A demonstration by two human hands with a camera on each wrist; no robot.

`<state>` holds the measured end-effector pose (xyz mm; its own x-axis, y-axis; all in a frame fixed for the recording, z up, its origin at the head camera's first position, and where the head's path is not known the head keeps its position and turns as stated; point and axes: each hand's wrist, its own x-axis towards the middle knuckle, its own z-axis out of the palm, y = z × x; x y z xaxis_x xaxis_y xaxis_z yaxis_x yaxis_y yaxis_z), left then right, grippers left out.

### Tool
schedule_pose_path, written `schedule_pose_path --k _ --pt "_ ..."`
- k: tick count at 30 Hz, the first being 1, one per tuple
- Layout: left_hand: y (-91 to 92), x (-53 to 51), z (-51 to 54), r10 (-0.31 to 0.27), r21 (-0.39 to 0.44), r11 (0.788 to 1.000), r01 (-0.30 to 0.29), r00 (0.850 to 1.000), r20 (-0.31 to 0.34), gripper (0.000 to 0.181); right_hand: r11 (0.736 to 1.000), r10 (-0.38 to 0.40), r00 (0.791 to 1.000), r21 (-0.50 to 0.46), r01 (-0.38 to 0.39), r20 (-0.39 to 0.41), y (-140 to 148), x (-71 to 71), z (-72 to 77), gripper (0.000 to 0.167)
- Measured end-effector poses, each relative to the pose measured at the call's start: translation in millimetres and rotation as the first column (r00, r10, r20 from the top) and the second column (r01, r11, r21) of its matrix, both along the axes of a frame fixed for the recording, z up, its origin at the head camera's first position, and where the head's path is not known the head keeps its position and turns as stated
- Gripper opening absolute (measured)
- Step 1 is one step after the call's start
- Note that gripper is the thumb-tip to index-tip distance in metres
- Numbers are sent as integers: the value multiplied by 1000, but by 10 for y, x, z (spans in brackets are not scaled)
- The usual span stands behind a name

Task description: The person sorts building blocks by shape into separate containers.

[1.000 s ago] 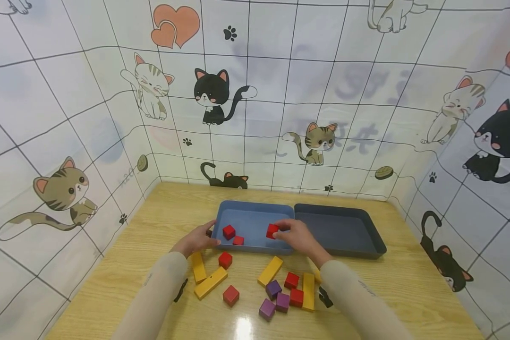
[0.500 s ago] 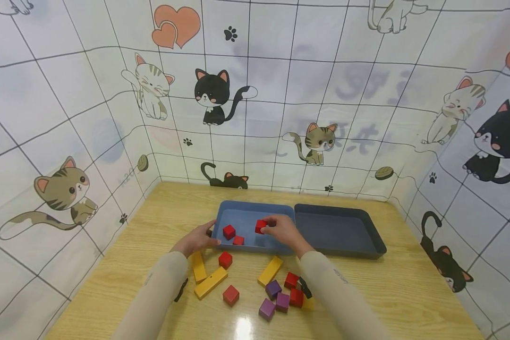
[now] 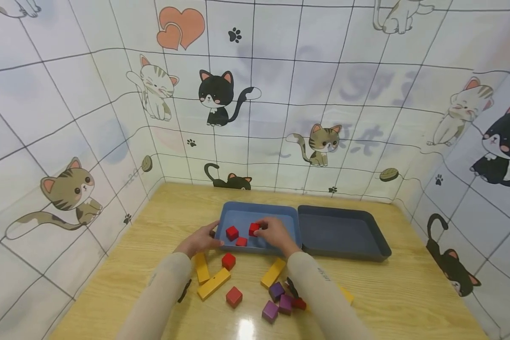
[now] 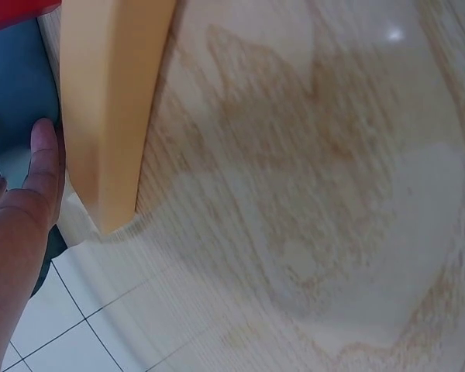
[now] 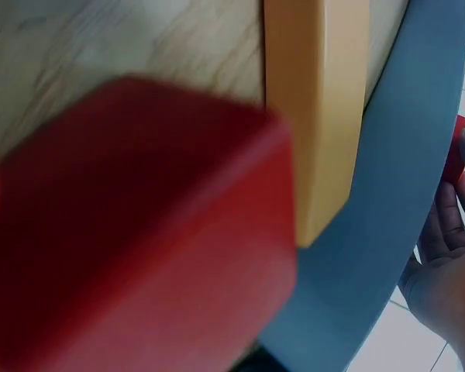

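Observation:
My right hand (image 3: 277,232) pinches a red cube (image 3: 253,229) between thumb and fingertips, inside the blue tray (image 3: 259,216). Two other red cubes, one upright (image 3: 232,233) and one low at the front wall (image 3: 241,242), lie in that tray's left part. With thumb and fingers about its front left corner, my left hand (image 3: 200,240) holds the blue tray. In the right wrist view the pinched red cube (image 5: 454,153) shows past the tray wall (image 5: 403,170). The left wrist view shows my fingers (image 4: 43,167) against the tray.
A dark grey tray (image 3: 344,231) adjoins the blue one on the right. In front lie yellow blocks (image 3: 214,284), red cubes (image 3: 234,297) and purple cubes (image 3: 270,311). My right sleeve (image 3: 318,288) covers some of them. A cat-patterned sheet (image 3: 272,94) walls the table.
My right hand has carried the red cube leftward inside the blue tray, towards the other two. My left hand keeps its place at the tray's corner. The head view has shifted slightly.

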<state>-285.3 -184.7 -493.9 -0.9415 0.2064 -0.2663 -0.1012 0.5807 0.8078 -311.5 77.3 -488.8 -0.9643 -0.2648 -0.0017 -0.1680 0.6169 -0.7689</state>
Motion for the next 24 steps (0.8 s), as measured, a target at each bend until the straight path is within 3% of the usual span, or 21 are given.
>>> schedule_pose_path --k 9,24 --pt "72 1 41 -5 -4 1000 5 1000 14 77 995 101 995 4 -101 -8 -7 0 -35 49" --pt "12 -8 24 3 -9 1000 -3 1000 10 77 994 103 994 -35 -104 -25 213 50 106 40"
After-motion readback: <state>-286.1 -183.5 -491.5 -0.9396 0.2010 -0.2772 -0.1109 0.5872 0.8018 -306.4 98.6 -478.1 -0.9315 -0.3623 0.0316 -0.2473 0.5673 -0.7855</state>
